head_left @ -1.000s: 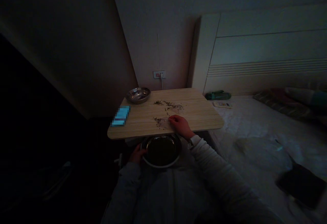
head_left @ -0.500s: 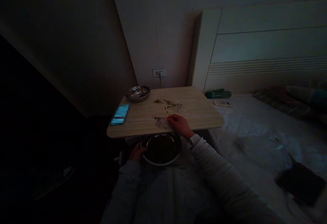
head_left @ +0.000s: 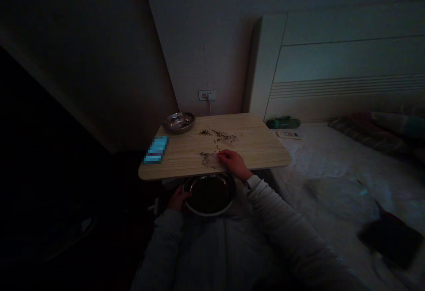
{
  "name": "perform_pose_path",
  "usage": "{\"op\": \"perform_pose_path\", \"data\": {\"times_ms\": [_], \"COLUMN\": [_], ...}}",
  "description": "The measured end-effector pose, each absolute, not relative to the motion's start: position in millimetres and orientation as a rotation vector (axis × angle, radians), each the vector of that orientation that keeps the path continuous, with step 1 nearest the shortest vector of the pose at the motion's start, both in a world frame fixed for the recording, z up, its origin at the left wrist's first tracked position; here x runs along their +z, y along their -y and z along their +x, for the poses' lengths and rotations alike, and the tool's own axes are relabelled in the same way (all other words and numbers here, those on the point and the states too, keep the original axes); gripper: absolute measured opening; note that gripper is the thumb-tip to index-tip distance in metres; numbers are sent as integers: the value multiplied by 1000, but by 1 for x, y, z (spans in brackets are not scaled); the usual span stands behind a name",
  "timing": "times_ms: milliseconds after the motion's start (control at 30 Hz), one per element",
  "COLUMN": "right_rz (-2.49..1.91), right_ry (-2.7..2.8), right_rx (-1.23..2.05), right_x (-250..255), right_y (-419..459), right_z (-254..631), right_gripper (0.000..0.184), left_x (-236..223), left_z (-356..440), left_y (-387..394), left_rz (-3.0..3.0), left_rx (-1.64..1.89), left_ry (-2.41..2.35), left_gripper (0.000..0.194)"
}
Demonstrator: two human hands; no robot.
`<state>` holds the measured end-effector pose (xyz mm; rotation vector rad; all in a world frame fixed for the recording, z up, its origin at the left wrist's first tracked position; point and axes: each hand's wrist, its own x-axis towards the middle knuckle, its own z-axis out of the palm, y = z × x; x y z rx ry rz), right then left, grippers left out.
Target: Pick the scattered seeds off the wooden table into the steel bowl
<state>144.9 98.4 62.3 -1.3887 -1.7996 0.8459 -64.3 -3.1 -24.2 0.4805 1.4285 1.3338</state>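
My left hand (head_left: 178, 199) grips the left rim of a steel bowl (head_left: 210, 194) held just under the near edge of a small wooden table (head_left: 259, 147). The bowl looks dark inside. My right hand (head_left: 233, 162) rests on the table near that edge, fingers curled together beside a small heap of dark seeds (head_left: 206, 157). More seeds (head_left: 219, 135) lie scattered farther back on the tabletop. The room is very dim.
A second, smaller steel bowl (head_left: 179, 122) stands at the table's far left corner, a blurred blue item (head_left: 156, 149) on its left side. A bed (head_left: 332, 167) with headboard lies to the right, bearing a green object (head_left: 283, 123), a remote (head_left: 289, 135) and a dark item (head_left: 392, 238).
Almost nothing has changed. My right hand has shifted slightly toward the near edge beside the seed heap; the left hand still holds the bowl.
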Motion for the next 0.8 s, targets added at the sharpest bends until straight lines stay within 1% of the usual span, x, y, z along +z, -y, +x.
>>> {"op": "perform_pose_path", "data": {"times_ms": [300, 467, 600, 800], "right_rz": [-1359, -1351, -1366, -1374], "right_ry": [1780, 1760, 1773, 1784], "right_rx": [836, 851, 845, 844], "right_x": [61, 60, 60, 60], "right_y": [-100, -99, -99, -98], "right_z": [146, 147, 146, 147], "right_gripper": [17, 17, 17, 17], "left_x": [-35, -32, -28, -29], "left_z": [-71, -68, -65, -69], "left_y": [-1, -1, -2, 0], "left_rz": [493, 495, 442, 491], "left_rx": [1295, 1326, 1327, 1296], "left_ry": [-1468, -1433, -1466, -1448], "left_gripper": [42, 41, 36, 38]}}
